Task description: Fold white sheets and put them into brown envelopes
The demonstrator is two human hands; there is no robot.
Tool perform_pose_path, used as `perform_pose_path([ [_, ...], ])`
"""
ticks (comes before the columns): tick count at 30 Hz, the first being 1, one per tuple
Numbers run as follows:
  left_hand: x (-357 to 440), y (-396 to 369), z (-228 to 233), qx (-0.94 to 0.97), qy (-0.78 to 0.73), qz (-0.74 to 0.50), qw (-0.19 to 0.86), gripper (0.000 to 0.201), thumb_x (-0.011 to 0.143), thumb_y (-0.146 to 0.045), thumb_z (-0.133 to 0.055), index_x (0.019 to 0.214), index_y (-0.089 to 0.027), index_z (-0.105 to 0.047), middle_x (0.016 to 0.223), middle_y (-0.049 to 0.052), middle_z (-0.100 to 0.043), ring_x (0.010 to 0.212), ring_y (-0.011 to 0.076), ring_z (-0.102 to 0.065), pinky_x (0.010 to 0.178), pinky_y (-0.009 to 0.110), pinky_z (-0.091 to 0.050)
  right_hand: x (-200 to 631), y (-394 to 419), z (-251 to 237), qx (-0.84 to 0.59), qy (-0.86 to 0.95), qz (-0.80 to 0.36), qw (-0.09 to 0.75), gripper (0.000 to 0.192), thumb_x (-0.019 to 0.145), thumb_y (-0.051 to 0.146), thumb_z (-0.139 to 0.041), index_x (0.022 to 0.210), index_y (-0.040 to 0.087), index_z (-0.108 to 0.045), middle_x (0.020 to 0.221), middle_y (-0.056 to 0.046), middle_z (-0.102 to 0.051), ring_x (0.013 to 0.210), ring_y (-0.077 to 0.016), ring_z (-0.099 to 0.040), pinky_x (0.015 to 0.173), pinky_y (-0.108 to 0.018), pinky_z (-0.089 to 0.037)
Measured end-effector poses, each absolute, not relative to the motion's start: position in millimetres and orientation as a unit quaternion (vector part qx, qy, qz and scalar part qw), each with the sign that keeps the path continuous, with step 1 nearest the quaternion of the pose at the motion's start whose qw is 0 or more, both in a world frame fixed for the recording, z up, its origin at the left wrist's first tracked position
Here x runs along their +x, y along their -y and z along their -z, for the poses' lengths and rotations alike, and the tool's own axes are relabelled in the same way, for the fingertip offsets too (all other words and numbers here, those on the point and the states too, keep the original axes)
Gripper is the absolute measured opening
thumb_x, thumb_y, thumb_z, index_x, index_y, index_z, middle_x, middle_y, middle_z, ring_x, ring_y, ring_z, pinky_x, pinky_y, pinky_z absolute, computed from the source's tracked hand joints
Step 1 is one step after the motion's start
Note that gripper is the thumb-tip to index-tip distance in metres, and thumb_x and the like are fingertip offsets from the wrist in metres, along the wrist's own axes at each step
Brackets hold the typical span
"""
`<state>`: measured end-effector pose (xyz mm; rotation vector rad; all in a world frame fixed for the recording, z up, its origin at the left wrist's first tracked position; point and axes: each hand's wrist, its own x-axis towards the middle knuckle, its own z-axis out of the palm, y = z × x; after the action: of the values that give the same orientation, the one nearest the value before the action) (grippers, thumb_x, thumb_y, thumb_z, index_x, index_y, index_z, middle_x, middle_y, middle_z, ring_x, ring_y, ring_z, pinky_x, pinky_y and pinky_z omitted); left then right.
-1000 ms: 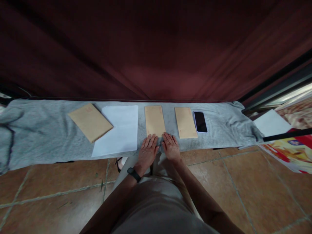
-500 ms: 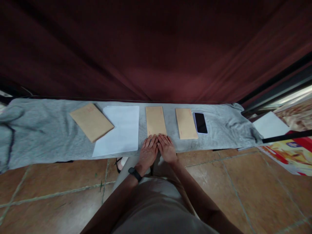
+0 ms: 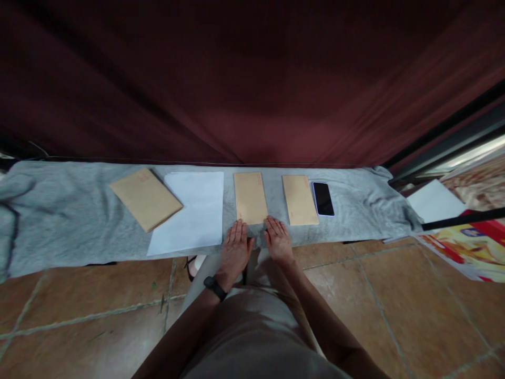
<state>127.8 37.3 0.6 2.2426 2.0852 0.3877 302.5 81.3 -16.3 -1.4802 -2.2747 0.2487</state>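
Observation:
A brown paper envelope with small red print lies flat on the grey cloth in front of me. At its near left corner rests my left hand, palm down with fingers stretched out and a dark band on the wrist. My right hand lies flat at the near right corner, its fingers extended. Neither hand grips anything. To the right a second brown envelope lies beside a smartphone. On the left, a stack of brown envelopes partly covers white paper sheets.
Behind the cloth-covered surface hangs a dark red curtain. At the far right are a dark metal bar, a white sheet and a red-and-yellow printed package. Brown floor tiles lie below.
My hands, side by side and touching on the envelope's near edge before, have moved apart to its two near corners. That near edge now shows between them.

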Motion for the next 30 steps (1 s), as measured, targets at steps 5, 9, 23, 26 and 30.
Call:
perform_pose_path([
  [5, 127.7, -39.2, -1.4, 0.722, -0.68, -0.128, 0.02, 0.054, 0.103, -0.032, -0.035, 0.148, -0.004, -0.048, 0.156, 0.021, -0.046, 0.147, 0.0305, -0.042, 0.118, 0.048, -0.038, 302.3, -85.9, 14.7, -0.528, 0.817, -0.092, 0.213, 0.048, 0.103, 0.024, -0.041, 0.15, 0.018, -0.05, 0.15, -0.012, -0.055, 0.14, -0.0258, -0.049, 0.119, -0.047, -0.034],
  [9, 126.7, -49.9, -5.6, 0.719, -0.684, -0.126, -0.001, 0.046, 0.102, -0.027, -0.037, 0.139, -0.009, -0.057, 0.146, 0.019, -0.058, 0.135, 0.032, -0.054, 0.11, 0.047, -0.044, 297.6, -96.8, 11.7, -0.56, 0.796, -0.097, 0.207, 0.043, 0.101, 0.022, -0.045, 0.143, 0.02, -0.057, 0.14, -0.012, -0.062, 0.126, -0.026, -0.057, 0.111, -0.043, -0.041],
  [23, 122.0, -58.0, -3.6, 0.73, -0.673, -0.116, -0.021, 0.045, 0.097, -0.016, -0.04, 0.138, -0.01, -0.059, 0.136, 0.019, -0.063, 0.117, 0.0309, -0.06, 0.099, 0.045, -0.046, 278.3, -143.3, 12.7, -0.616, 0.533, -0.431, 0.389, 0.015, 0.082, 0.035, -0.061, 0.084, 0.021, -0.064, 0.078, -0.003, -0.068, 0.08, -0.0219, -0.069, 0.077, -0.037, -0.059],
  [26, 122.2, -59.1, -2.4, 0.728, -0.675, -0.121, -0.02, 0.044, 0.097, -0.016, -0.041, 0.136, -0.01, -0.06, 0.134, 0.019, -0.064, 0.116, 0.0312, -0.061, 0.098, 0.045, -0.048, 268.8, -139.9, 16.6, -0.592, 0.488, -0.489, 0.414, 0.025, 0.083, 0.047, -0.059, 0.089, 0.022, -0.058, 0.069, 0.002, -0.063, 0.064, -0.0198, -0.069, 0.061, -0.036, -0.062],
  [30, 119.6, -58.5, -1.8, 0.718, -0.679, -0.153, 0.015, 0.042, 0.098, -0.019, -0.043, 0.136, -0.012, -0.06, 0.133, 0.018, -0.064, 0.117, 0.0315, -0.061, 0.101, 0.047, -0.048, 260.1, -131.9, 15.4, -0.564, 0.429, -0.543, 0.451, 0.036, 0.078, 0.057, -0.065, 0.087, 0.024, -0.052, 0.068, 0.003, -0.062, 0.062, -0.0206, -0.071, 0.059, -0.037, -0.063],
])
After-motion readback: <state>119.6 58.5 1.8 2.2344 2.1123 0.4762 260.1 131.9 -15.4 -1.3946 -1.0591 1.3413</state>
